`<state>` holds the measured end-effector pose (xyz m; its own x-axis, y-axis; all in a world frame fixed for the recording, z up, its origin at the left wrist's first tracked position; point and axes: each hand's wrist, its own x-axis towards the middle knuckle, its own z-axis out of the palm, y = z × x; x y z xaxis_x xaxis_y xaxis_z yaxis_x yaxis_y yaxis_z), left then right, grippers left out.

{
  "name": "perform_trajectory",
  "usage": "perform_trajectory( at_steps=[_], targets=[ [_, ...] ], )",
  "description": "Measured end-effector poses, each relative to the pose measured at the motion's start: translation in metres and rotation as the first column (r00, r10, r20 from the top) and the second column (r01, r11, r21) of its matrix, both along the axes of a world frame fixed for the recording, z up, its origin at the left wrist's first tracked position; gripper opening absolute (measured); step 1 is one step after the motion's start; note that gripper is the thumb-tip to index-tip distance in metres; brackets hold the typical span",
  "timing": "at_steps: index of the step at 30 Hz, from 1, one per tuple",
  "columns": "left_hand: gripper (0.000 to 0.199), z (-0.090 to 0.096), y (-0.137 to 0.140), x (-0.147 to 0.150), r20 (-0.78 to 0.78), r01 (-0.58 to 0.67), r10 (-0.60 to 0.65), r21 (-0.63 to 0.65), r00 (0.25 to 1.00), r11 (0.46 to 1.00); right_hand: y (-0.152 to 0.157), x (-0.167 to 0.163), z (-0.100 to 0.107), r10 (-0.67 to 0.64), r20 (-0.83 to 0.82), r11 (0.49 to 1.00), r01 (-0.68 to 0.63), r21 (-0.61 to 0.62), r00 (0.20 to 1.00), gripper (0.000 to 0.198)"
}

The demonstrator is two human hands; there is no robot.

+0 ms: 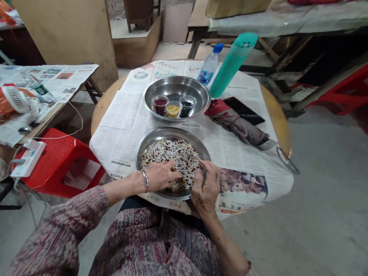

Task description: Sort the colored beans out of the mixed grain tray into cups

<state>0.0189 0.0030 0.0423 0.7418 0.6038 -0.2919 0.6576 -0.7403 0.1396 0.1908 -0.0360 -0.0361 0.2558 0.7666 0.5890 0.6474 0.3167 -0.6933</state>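
Note:
A shallow steel basin (146, 141) stands at the near edge of the round table, holding a mix of white, dark red, yellow and black beans or grains (173, 152). My left hand (161, 175), with a bracelet at the wrist, reaches over its near rim; its fingers are apart, their tips down on the mix. At the basin's right side, my right hand (206, 188) grips the rim, thumb toward me. Behind it is a second steel basin (178, 83) with three clear cups: red beans (160, 105), yellow beans (173, 110) and black beans (186, 108).
Newspaper (119, 121) covers the table. A water bottle (210, 64), a teal bottle (233, 65), a dark phone or tablet (244, 110) and a folded umbrella (238, 127) lie or stand behind and right. At left are a red stool (59, 158) and a power strip (28, 160).

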Motion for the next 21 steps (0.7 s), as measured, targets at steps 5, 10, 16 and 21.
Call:
perform_trajectory(
  at_steps=[5, 10, 16, 21],
  targets=[
    [0.028, -0.019, 0.026, 0.03, 0.141, 0.004, -0.014, 0.068, 0.99, 0.998, 0.0, 0.0, 0.0, -0.006, 0.02, 1.0, 0.006, 0.008, 1.0, 0.027],
    [0.029, -0.019, 0.043, 0.038, 0.309, -0.12, 0.054, 0.199, 0.95, 0.973, -0.002, 0.0, 0.003, -0.016, 0.026, 1.0, 0.016, -0.007, 1.0, 0.028],
    [0.043, -0.029, 0.036, 0.044, 0.263, 0.175, -0.236, 0.233, 0.936, 0.957, -0.003, 0.0, 0.004, -0.011, 0.001, 1.0, 0.011, -0.018, 1.0, 0.03],
    [0.024, -0.026, 0.043, 0.035, 0.17, 0.093, -0.136, 0.237, 0.976, 0.967, -0.003, 0.001, 0.003, -0.023, 0.006, 1.0, 0.023, -0.017, 1.0, 0.03]
  ],
)
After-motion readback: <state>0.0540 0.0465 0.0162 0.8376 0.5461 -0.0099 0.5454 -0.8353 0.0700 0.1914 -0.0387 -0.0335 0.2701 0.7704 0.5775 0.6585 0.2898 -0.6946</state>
